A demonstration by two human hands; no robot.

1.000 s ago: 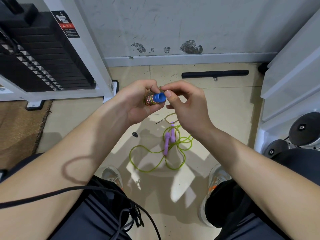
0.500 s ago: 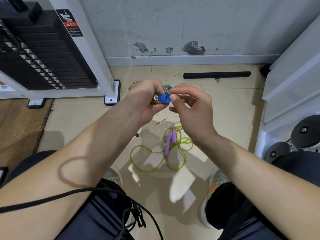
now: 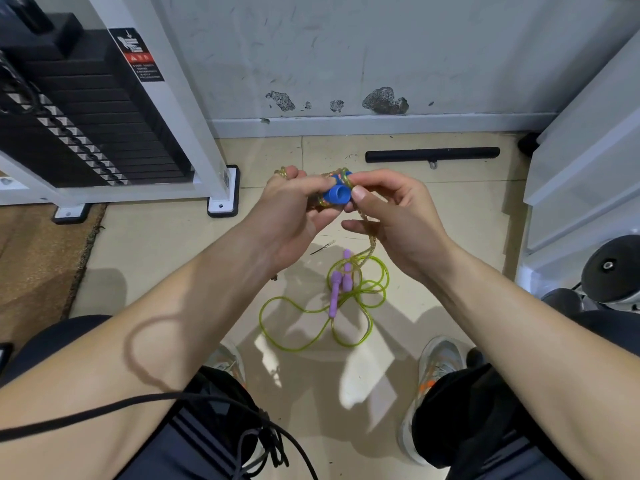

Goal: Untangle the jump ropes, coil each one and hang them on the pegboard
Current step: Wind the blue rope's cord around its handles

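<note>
Head view: green rope with purple handles loose on floor, near centre, untouched. Left hand closed round blue handle and glitter rope coils. Right hand pinches rope end at handle. Advice: keep wraps tight, even; tuck tail.

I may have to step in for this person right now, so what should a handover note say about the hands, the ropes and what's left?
Left hand: closed around the blue handle with glittery rope coiled round it.
Right hand: pinching that rope at the handle, winding; a tail hangs toward the floor.
Green jump rope with purple handles: loose on the floor tiles between the shoes, not coiled.
Done: glittery rope mostly wound.
Left: finish this coil, coil the green rope, hang both. No pegboard in view.
</note>
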